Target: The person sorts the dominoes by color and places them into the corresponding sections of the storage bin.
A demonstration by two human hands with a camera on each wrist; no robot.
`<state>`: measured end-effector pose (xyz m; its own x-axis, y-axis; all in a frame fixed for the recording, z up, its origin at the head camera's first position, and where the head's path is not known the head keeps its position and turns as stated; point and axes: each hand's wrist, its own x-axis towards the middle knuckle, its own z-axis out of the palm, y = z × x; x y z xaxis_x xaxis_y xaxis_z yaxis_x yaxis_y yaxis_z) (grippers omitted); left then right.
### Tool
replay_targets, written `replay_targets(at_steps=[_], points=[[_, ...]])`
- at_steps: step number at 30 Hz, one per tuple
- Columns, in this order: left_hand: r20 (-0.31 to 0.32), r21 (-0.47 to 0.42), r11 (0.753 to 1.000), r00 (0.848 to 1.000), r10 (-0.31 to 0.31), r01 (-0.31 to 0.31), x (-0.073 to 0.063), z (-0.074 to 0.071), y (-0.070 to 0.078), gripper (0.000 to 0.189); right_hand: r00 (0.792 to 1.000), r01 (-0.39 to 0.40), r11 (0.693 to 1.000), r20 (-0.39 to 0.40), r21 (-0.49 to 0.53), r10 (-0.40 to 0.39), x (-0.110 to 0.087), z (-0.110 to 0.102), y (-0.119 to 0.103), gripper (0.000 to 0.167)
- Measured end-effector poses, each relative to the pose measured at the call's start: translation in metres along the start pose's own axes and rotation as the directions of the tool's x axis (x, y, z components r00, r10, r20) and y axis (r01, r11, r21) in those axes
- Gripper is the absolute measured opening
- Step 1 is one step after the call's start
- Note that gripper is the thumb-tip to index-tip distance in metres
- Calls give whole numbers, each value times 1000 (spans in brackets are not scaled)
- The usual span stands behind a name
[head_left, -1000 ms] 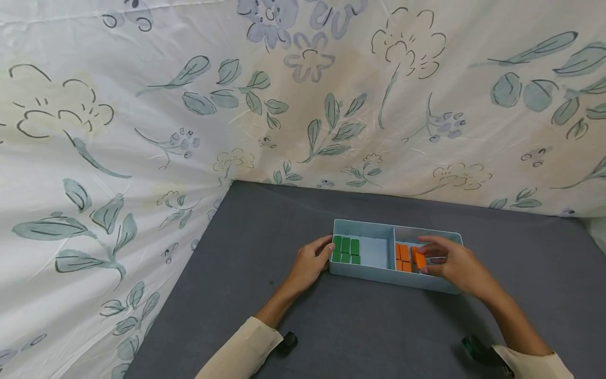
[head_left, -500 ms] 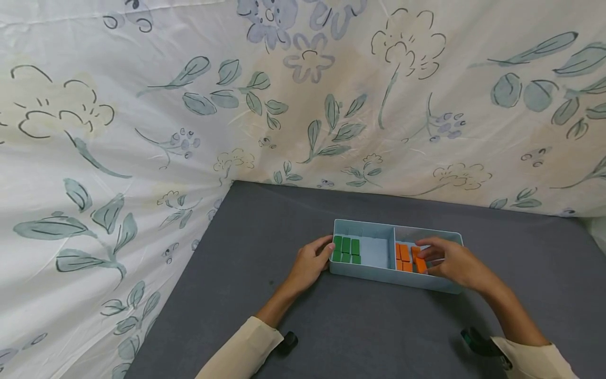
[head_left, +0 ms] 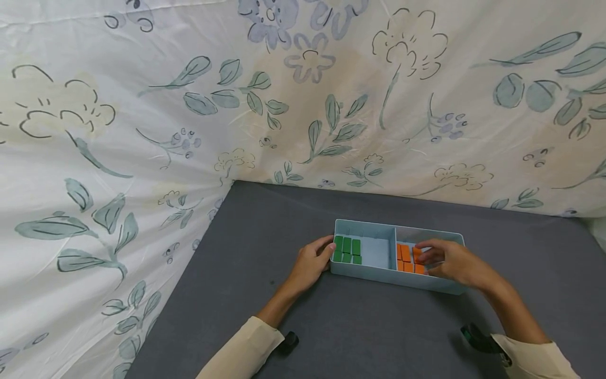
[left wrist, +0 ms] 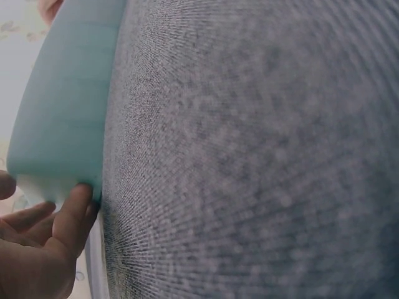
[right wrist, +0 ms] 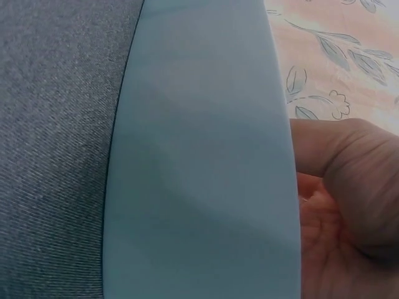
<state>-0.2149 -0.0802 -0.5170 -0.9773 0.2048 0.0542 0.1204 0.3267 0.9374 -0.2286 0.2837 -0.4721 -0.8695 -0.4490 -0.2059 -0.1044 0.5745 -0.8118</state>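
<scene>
A pale blue two-compartment box (head_left: 374,271) sits on the dark grey cloth. My left hand (head_left: 309,265) grips its left end, thumb at the rim and fingers against the end wall (left wrist: 53,187). My right hand (head_left: 456,263) reaches over the near wall into the right compartment, its bent fingers at the rightmost orange blocks (head_left: 419,269). The near wall hides part of that hand in the right wrist view; I cannot tell whether it pinches a block. More orange blocks (head_left: 405,252) lie in two rows beside the divider (head_left: 395,247). Green blocks (head_left: 347,246) form two rows at the left compartment's left end.
A floral curtain (head_left: 303,105) hangs behind and along the left of the grey cloth surface (head_left: 379,331). Bare floor (head_left: 379,250) shows in the left compartment, right of the green blocks. Dark straps are on both wrists.
The orange block that my right hand held tilted now lies flat, lined up with the near row. My right fingers have stayed close over that column. The left hand stays on the box.
</scene>
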Motion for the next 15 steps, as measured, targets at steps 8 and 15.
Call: replay_targets(at_steps=[8,15], points=[[5,-6,1000,1000,2,-2,1,1,0,52,991,-6,996,-132,-93,-6,-7,8,-1,63],[37,63,997,998,48,-51,4,-5,-4,52,872,125,941,-418,-315,-256,-17,17,7,43]])
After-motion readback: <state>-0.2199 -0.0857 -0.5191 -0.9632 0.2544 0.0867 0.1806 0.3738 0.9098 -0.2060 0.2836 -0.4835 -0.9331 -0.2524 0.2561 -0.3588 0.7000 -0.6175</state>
